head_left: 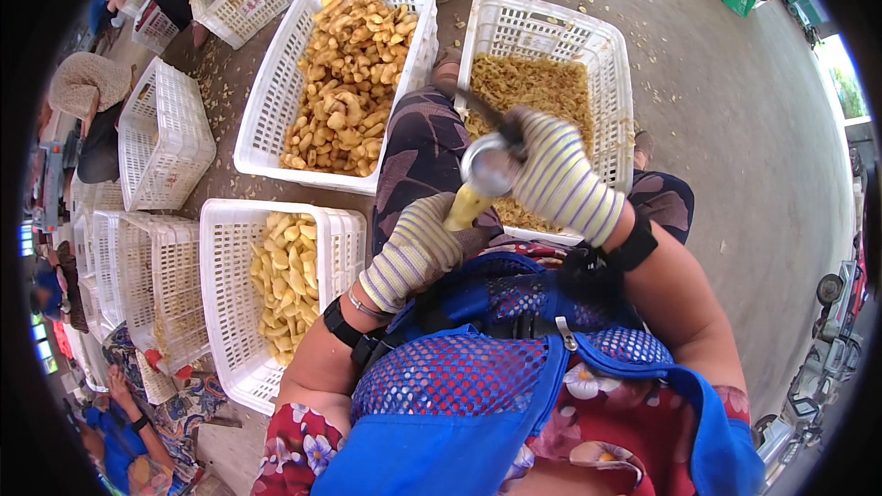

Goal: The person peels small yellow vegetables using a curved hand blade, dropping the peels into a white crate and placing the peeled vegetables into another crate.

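My left hand (418,253), in a striped knit glove, is closed around a pale yellow peeled piece of ginger (469,206). In my right hand (562,170), gloved the same way, is a tool with a dark shaft and a rounded shiny metal end (490,165); motion blurs it, so its exact kind is unclear. The metal end meets or overlaps the ginger's upper end. Both hands are above my lap, by the white crate of brown peelings (542,92). Unpeeled ginger (354,83) fills a crate ahead to the left; peeled pieces (287,280) lie in a nearer crate.
More white plastic crates (165,138) stand at the left, near other seated people, one in a woven hat (90,84). Scraps dot the concrete floor (735,156). Parked vehicles (808,358) line the right edge. My knees flank the peelings crate.
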Demonstrator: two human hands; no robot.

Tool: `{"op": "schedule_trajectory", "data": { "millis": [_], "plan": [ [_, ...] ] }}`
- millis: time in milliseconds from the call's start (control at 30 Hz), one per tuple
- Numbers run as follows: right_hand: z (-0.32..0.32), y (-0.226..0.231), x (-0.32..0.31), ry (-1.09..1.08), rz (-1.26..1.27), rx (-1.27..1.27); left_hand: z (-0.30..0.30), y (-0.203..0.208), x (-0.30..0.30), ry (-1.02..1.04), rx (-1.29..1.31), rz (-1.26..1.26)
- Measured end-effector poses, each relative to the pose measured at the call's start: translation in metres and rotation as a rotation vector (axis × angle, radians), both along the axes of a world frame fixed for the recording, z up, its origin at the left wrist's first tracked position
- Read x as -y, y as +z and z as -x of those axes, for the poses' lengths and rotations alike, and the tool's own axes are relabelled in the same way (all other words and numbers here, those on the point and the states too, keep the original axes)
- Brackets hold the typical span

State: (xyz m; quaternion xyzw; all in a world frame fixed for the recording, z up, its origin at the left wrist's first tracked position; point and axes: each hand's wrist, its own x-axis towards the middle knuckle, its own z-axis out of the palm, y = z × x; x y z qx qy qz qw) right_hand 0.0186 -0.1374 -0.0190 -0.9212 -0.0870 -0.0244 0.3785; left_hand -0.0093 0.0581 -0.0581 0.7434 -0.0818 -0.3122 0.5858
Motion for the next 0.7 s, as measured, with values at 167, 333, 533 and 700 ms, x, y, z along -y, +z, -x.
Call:
{"op": "schedule_trajectory", "data": {
  "millis": [167, 333, 533, 700],
  "plan": [
    [-0.031, -0.012, 0.045, -0.306, 0.188, 0.092, -0.001, 0.007, -0.02, 0.052, -0.084, 0.002],
    [-0.004, 0.005, 0.006, -0.134, 0.062, 0.021, -0.007, 0.006, -0.031, 0.169, -0.227, 0.081],
    [0.018, 0.008, -0.013, 0.19, 0.597, 0.079, -0.019, 0.012, -0.038, 0.23, -0.366, 0.218],
    [0.022, 0.006, -0.027, 0.312, 0.849, 0.095, -0.022, 0.013, -0.044, 0.193, -0.287, 0.404]
  ]
}}
